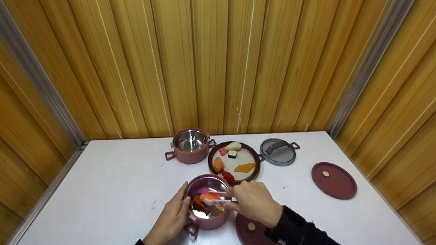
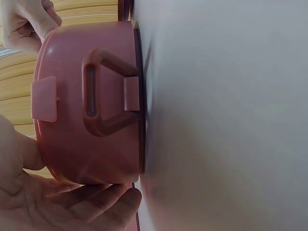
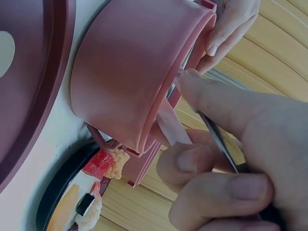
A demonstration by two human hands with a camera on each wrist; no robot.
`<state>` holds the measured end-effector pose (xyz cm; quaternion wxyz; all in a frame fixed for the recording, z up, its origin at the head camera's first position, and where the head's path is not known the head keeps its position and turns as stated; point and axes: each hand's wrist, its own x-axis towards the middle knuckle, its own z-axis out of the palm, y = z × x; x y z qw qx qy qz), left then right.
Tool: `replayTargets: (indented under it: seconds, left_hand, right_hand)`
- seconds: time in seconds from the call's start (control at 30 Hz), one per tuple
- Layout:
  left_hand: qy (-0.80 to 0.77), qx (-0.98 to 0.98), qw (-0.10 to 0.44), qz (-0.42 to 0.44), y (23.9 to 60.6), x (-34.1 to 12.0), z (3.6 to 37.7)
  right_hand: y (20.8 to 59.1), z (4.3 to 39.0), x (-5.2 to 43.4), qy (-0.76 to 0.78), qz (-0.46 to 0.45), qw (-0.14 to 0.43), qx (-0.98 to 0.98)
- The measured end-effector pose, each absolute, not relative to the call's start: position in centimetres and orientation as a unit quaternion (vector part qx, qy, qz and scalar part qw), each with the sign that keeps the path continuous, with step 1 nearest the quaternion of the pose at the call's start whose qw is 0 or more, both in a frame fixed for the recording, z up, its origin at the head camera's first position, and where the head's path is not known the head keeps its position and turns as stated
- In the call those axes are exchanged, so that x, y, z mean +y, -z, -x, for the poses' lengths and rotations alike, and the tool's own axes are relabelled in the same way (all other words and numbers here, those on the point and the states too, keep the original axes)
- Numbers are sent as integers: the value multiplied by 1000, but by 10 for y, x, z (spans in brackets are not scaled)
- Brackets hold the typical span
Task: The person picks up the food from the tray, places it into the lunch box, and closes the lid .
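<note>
A dusty-red pot (image 1: 210,224) with a shiny steel inside stands near the front of the table. My left hand (image 1: 173,211) holds it from the left, thumb at the rim and fingers along the outer wall (image 2: 91,159). Above the pot, my right hand (image 1: 256,203) grips tongs (image 1: 215,202) with pale pink arms reaching over the rim. Between the tong tips is an orange toy food piece (image 1: 208,197). A glossy brown toy drumstick (image 1: 198,203) lies inside the pot, partly behind the tongs. In the right wrist view, fingers and thumb close around the tongs' dark handle (image 3: 219,139).
Behind the pot, a dark-rimmed plate (image 1: 248,157) bears several toy foods. A second pot (image 1: 190,158) stands at the back left of it. To its right lie a grey glass lid (image 1: 284,157) and a dark red lid (image 1: 337,185). Another dark red lid (image 1: 246,227) lies under my right forearm.
</note>
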<state>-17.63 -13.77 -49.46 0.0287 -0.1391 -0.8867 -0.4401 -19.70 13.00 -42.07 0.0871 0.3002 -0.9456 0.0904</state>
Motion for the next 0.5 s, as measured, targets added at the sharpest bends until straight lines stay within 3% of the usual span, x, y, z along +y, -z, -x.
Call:
replayTargets:
  seconds: [0.5]
  left_hand:
    - [444,-884,31,143,494,-138,176]
  right_hand:
    - [416,192,128,-91,-294,45,-950]
